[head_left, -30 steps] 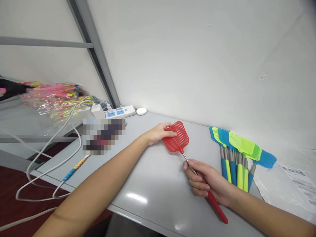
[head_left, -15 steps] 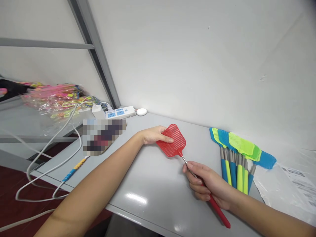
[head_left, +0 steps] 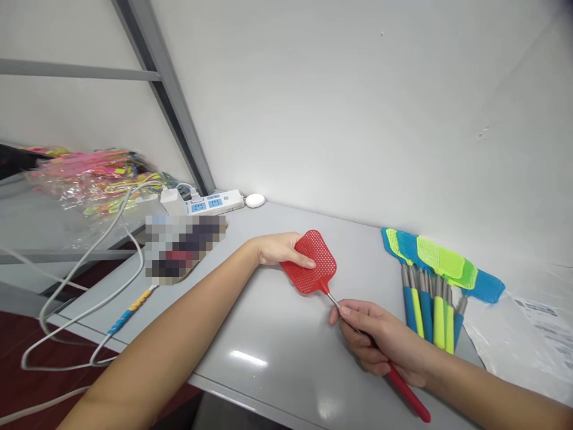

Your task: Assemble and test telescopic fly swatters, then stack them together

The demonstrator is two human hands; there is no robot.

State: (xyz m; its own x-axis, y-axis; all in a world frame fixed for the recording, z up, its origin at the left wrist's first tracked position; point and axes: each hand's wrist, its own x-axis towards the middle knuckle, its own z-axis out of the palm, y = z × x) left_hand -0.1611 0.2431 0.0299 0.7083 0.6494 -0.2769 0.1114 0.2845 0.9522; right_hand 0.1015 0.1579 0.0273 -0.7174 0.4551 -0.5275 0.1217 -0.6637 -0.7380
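Observation:
Between my two hands is a red fly swatter with a square perforated head, a thin metal shaft and a red handle. My left hand pinches the left side of the head, thumb on top and the other fingers hidden beneath. Around the metal shaft and upper handle, my right hand is closed, and the handle end sticks out below toward the front edge. To the right of it lies a row of overlapping fly swatters in blue, yellow-green and green, with their handles toward me.
A white power strip with plugs and a white round device sit at the back left. Near them is a pixelated object with a cable. Bagged colourful items lie far left. Clear plastic packaging lies right.
My right hand and the swatter handle have shifted slightly down and to the right. My left hand still pinches the head. The view has moved a little.

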